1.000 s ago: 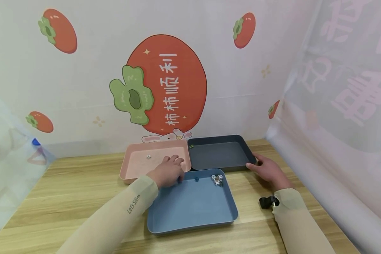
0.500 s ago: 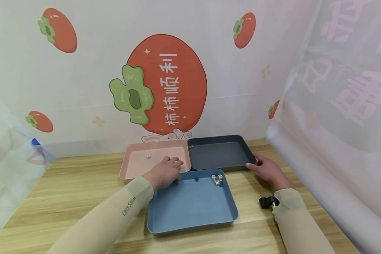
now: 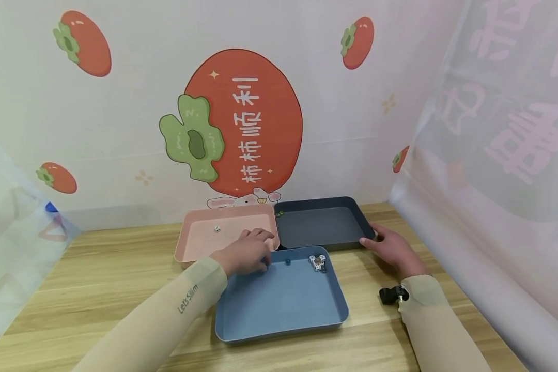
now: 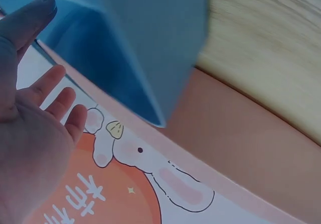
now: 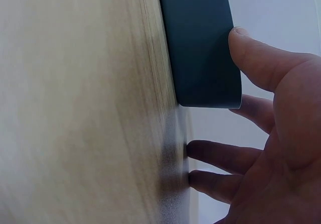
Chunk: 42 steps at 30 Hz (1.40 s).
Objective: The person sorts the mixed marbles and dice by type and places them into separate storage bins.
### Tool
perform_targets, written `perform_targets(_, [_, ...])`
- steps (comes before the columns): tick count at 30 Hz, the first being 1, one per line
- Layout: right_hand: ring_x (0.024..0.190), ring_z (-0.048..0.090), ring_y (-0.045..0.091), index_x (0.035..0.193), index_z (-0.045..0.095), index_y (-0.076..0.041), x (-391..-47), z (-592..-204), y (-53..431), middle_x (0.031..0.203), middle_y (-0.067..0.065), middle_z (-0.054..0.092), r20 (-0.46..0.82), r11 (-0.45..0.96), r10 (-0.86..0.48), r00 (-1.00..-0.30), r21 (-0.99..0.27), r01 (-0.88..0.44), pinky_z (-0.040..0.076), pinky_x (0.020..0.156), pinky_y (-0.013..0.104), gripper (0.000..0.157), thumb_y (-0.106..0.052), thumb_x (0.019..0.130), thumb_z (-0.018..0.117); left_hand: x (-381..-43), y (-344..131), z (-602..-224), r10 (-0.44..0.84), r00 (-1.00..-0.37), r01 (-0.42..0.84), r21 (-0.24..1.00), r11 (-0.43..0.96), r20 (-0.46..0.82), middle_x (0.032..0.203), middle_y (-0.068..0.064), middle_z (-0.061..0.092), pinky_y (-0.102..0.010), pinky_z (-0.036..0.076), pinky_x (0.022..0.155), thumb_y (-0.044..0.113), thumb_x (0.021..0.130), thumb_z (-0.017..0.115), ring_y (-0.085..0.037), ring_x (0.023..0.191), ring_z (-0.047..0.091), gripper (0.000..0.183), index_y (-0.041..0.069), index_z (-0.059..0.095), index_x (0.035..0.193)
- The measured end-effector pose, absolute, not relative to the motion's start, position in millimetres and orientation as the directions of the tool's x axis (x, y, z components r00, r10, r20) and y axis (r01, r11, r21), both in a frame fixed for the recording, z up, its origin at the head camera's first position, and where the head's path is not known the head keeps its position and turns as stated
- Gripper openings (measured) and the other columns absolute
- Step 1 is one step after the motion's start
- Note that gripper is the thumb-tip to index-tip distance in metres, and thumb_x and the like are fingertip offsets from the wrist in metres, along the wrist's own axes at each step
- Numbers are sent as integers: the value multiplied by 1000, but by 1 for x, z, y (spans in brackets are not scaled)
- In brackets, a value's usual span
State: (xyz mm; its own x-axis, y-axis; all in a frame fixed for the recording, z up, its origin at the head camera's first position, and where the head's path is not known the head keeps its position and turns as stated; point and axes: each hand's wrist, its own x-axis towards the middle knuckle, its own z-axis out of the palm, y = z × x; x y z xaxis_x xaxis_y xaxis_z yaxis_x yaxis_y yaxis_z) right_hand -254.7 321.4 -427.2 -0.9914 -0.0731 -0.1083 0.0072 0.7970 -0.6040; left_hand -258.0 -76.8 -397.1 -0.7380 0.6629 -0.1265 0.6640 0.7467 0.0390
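Note:
My left hand (image 3: pixel 246 252) hovers where the pink tray (image 3: pixel 197 243) meets the blue tray (image 3: pixel 283 305). Its fingers are loosely spread, and nothing shows between them in the left wrist view. Close to its thumb a small blue die-like piece (image 3: pixel 288 262) lies in the blue tray. At that tray's far right corner sits a cluster of white dice (image 3: pixel 318 262) with darker pieces. My right hand (image 3: pixel 392 250) holds the near right corner of the dark tray (image 3: pixel 321 227), thumb on its rim (image 5: pixel 233 48) and index finger around the corner.
One white die (image 3: pixel 217 229) lies in the pink tray, and small greenish pieces (image 3: pixel 280 213) lie in the dark tray's left corner. A black device (image 3: pixel 390 296) is strapped at my right wrist. Behind the wooden table (image 3: pixel 97 289) hangs a printed cloth (image 3: pixel 135 113).
My left hand shifts slightly left, then slightly back right, over the edge between the pink and blue trays. The right hand and the trays stay in place.

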Motion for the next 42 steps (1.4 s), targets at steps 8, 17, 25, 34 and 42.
perform_targets(8, [135,33,53,158,24,-4,-255,-427,322,150,35,33,-107,794,-71,-992,-608,9,31,104,65,90,-60,95,56,-259,-67,-390,624,-773,592,220,775,-115,151,-7,41,-56,25,110,30,87,79,-29,141,26,8,26,78,94])
perform_targets(17, [134,33,53,157,24,-4,-255,-428,322,150,34,34,-100,805,-78,-992,-594,-4,31,104,66,90,-61,95,55,-259,-52,-380,457,-839,536,296,791,296,155,-9,32,-54,21,110,26,88,78,-29,142,22,15,22,76,102])
perform_targets(25, [135,32,53,157,24,-4,-255,-429,323,151,34,32,-106,802,-81,-991,-598,-1,30,104,66,91,-62,95,54,-262,-40,-366,363,-822,509,279,814,438,149,-11,39,-54,27,105,27,90,76,-28,140,24,17,20,76,106])
perform_targets(34, [136,31,53,157,24,-4,-254,-428,322,151,33,32,-106,799,-74,-992,-601,4,29,104,66,88,-58,96,56,-272,-31,-362,282,-866,430,328,841,412,152,-11,34,-53,25,103,28,92,73,-31,140,21,20,19,76,109])
perform_targets(42, [136,32,52,157,24,-3,-253,-427,321,151,33,33,-99,804,-69,-993,-595,4,30,104,65,88,-58,96,55,-277,-30,-371,278,-894,386,288,877,351,151,-13,36,-53,28,102,31,93,72,-31,138,26,22,21,76,112])
